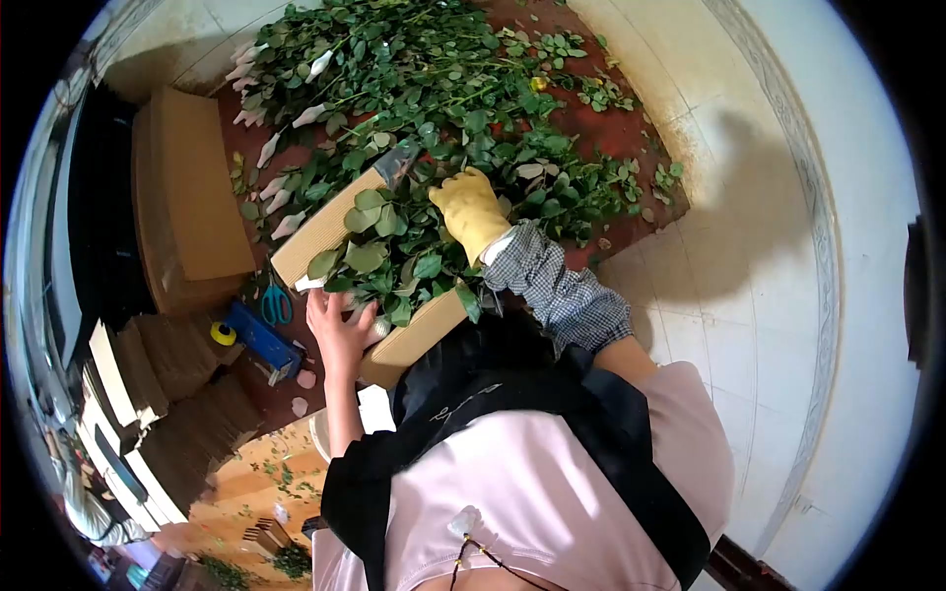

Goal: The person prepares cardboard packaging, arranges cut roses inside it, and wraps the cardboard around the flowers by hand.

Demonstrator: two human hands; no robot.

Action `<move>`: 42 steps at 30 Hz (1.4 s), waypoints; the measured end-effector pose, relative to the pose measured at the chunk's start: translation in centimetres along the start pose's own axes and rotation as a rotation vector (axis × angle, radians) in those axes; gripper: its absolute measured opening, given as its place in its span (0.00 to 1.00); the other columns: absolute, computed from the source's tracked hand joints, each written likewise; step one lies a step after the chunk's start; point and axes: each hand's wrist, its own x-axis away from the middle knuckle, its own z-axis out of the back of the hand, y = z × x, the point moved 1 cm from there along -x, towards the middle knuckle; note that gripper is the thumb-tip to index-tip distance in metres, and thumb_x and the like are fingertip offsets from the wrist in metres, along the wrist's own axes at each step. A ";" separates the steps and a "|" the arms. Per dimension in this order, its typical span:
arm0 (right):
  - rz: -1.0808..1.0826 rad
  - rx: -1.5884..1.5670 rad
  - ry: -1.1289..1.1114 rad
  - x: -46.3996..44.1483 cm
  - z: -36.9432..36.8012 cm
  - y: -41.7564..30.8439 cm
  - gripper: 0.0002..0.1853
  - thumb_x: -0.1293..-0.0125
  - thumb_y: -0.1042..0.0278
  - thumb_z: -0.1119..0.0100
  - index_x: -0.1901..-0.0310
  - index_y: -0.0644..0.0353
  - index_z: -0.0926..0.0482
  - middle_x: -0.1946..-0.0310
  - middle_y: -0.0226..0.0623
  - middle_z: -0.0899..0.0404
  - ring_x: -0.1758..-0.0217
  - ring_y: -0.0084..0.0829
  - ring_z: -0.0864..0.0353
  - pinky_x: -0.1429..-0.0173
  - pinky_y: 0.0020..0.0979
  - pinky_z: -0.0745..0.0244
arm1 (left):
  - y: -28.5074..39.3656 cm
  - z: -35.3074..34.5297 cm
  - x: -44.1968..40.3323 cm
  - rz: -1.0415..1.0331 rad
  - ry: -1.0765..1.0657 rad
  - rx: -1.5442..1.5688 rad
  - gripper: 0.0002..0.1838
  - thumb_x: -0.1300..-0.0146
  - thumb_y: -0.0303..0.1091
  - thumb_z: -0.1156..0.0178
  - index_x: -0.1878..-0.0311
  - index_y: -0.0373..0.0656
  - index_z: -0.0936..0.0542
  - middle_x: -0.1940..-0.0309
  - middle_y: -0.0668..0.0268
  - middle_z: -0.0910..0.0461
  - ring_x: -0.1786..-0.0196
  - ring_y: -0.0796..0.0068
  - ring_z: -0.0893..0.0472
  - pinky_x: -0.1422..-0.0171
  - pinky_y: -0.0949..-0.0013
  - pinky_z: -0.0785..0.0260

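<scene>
A bunch of leafy rose stems point(399, 261) lies between two upright sides of a corrugated cardboard wrap point(330, 229) in front of my body. My bare left hand point(338, 330) is at the wrap's left end, thumb and fingers apart, touching the bunch's end. Beside my thumb shows a pale, netted rosebud point(378, 329). My right hand point(471, 212), in a yellow rubber glove, is closed at the stem end on the right, with leaves around it. What lies inside its fingers is mostly hidden. A checked sleeve cover point(557, 286) is on my right forearm.
More roses point(414, 79) with white-sleeved buds cover the red table point(660, 197) beyond. To the left are a cardboard box point(192, 187), blue scissors point(276, 303), a blue tray point(262, 340), a yellow tape measure point(224, 334) and stacked cardboard point(192, 433). A tiled wall stands right.
</scene>
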 end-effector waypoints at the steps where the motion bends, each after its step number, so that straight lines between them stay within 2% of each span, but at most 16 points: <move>1: -0.022 0.006 -0.001 0.1 0.5 0.0 0.09 0.36 0.68 0.40 0.58 0.46 0.13 0.61 0.28 0.13 0.49 0.35 0.16 0.34 0.40 0.30 | -0.3 -0.2 0.0 0.016 0.015 0.021 0.31 0.50 0.42 0.22 0.45 0.41 0.22 0.36 0.46 0.32 0.35 0.44 0.31 0.29 0.46 0.40; 4: 0.021 0.030 -0.076 1.5 1.2 0.8 0.07 0.40 0.67 0.36 0.60 0.47 0.12 0.63 0.31 0.12 0.53 0.35 0.13 0.45 0.39 0.23 | -0.6 -0.4 0.4 0.025 -0.010 0.024 0.31 0.50 0.42 0.22 0.44 0.41 0.22 0.34 0.44 0.34 0.33 0.41 0.32 0.29 0.45 0.40; 6: 0.049 0.004 -0.094 3.4 4.8 0.4 0.08 0.41 0.72 0.43 0.64 0.50 0.14 0.71 0.31 0.15 0.60 0.38 0.13 0.54 0.41 0.22 | -0.9 -0.3 0.4 0.085 -0.030 0.050 0.32 0.51 0.41 0.22 0.44 0.42 0.22 0.32 0.42 0.35 0.32 0.39 0.34 0.28 0.44 0.40; 13: 0.102 -0.072 -0.159 2.0 -1.4 0.9 0.12 0.37 0.74 0.44 0.56 0.53 0.13 0.62 0.36 0.13 0.55 0.41 0.13 0.48 0.41 0.19 | 0.4 0.9 -0.4 -0.007 -0.047 -0.012 0.28 0.51 0.42 0.22 0.49 0.39 0.20 0.34 0.47 0.32 0.31 0.43 0.34 0.28 0.44 0.42; 16: 0.181 -0.227 0.146 2.0 1.4 3.0 0.12 0.37 0.75 0.44 0.57 0.53 0.13 0.64 0.38 0.13 0.56 0.41 0.13 0.49 0.41 0.19 | 0.2 1.2 -0.3 0.001 -0.074 -0.029 0.26 0.53 0.43 0.22 0.53 0.40 0.19 0.34 0.49 0.32 0.32 0.46 0.33 0.28 0.44 0.42; 19: 0.042 -0.190 0.472 0.9 8.8 4.7 0.07 0.39 0.77 0.40 0.65 0.53 0.16 0.74 0.35 0.18 0.68 0.35 0.18 0.53 0.39 0.19 | 0.8 1.7 -0.6 -0.002 -0.069 0.009 0.26 0.54 0.43 0.22 0.53 0.42 0.19 0.31 0.54 0.33 0.32 0.47 0.32 0.28 0.45 0.42; 20: 0.061 0.033 0.521 0.3 12.6 5.1 0.11 0.41 0.78 0.43 0.59 0.54 0.14 0.71 0.40 0.18 0.62 0.44 0.17 0.58 0.45 0.26 | 1.0 1.8 -0.7 0.011 -0.065 0.037 0.27 0.54 0.42 0.22 0.53 0.41 0.19 0.30 0.55 0.33 0.32 0.47 0.33 0.27 0.45 0.42; 23: 0.146 0.097 0.699 -4.4 17.9 5.4 0.16 0.42 0.80 0.47 0.54 0.55 0.16 0.65 0.40 0.18 0.54 0.42 0.18 0.33 0.46 0.27 | 1.2 1.9 -0.8 0.011 -0.053 0.057 0.27 0.54 0.41 0.22 0.52 0.40 0.20 0.30 0.54 0.34 0.31 0.47 0.33 0.27 0.46 0.42; 24: 0.156 0.144 0.784 -7.2 18.0 5.5 0.14 0.40 0.75 0.46 0.55 0.53 0.16 0.66 0.37 0.16 0.54 0.39 0.18 0.35 0.43 0.27 | 1.1 1.8 -0.9 0.014 -0.052 0.055 0.27 0.54 0.41 0.22 0.52 0.40 0.20 0.30 0.54 0.34 0.31 0.47 0.33 0.27 0.46 0.42; 27: -0.126 0.349 0.607 -16.5 15.0 5.3 0.23 0.33 0.70 0.40 0.36 0.51 0.26 0.38 0.41 0.25 0.35 0.38 0.26 0.28 0.41 0.32 | 0.9 1.8 -0.7 0.027 -0.075 0.053 0.29 0.54 0.41 0.22 0.50 0.40 0.20 0.30 0.53 0.34 0.31 0.46 0.34 0.27 0.46 0.42; 28: -0.108 0.271 0.589 -18.5 14.0 4.4 0.23 0.35 0.70 0.39 0.37 0.50 0.25 0.42 0.40 0.22 0.37 0.38 0.24 0.30 0.42 0.32 | 0.9 1.8 -0.8 0.026 -0.081 0.062 0.29 0.54 0.40 0.22 0.49 0.40 0.20 0.30 0.53 0.34 0.31 0.46 0.34 0.27 0.46 0.42; 31: 0.140 0.083 0.044 -23.7 2.3 1.7 0.11 0.37 0.71 0.39 0.55 0.49 0.14 0.52 0.36 0.14 0.51 0.36 0.15 0.51 0.35 0.20 | 1.0 1.8 -0.9 0.035 -0.074 0.089 0.29 0.56 0.39 0.21 0.51 0.40 0.20 0.30 0.52 0.34 0.31 0.44 0.34 0.28 0.45 0.41; 33: 0.290 0.308 -0.168 -20.9 -1.4 -1.7 0.11 0.36 0.66 0.39 0.54 0.47 0.12 0.49 0.32 0.14 0.42 0.35 0.17 0.41 0.39 0.23 | 0.9 1.8 -0.9 0.060 -0.109 0.111 0.30 0.56 0.38 0.21 0.49 0.41 0.20 0.29 0.52 0.34 0.30 0.44 0.34 0.27 0.45 0.42; 35: 0.381 0.141 -0.064 -20.5 -3.2 -2.2 0.08 0.40 0.69 0.42 0.62 0.48 0.15 0.53 0.27 0.17 0.40 0.33 0.23 0.28 0.37 0.38 | 1.5 1.9 -1.1 0.057 -0.096 0.103 0.26 0.57 0.34 0.20 0.55 0.39 0.22 0.28 0.53 0.36 0.30 0.44 0.35 0.29 0.47 0.39; 39: 0.333 -0.035 0.535 -20.8 1.7 -2.2 0.08 0.40 0.75 0.40 0.61 0.51 0.15 0.50 0.32 0.17 0.39 0.34 0.23 0.26 0.40 0.38 | 1.4 2.0 -1.0 0.080 -0.112 0.082 0.28 0.57 0.34 0.21 0.51 0.40 0.21 0.28 0.54 0.36 0.30 0.45 0.35 0.29 0.47 0.38; 42: 0.269 -0.042 0.651 -19.7 6.4 -0.2 0.11 0.45 0.78 0.36 0.60 0.54 0.16 0.46 0.34 0.18 0.37 0.36 0.23 0.26 0.42 0.35 | 1.4 1.9 -1.1 0.093 -0.115 0.109 0.28 0.57 0.35 0.21 0.51 0.40 0.20 0.29 0.53 0.35 0.31 0.45 0.34 0.29 0.47 0.39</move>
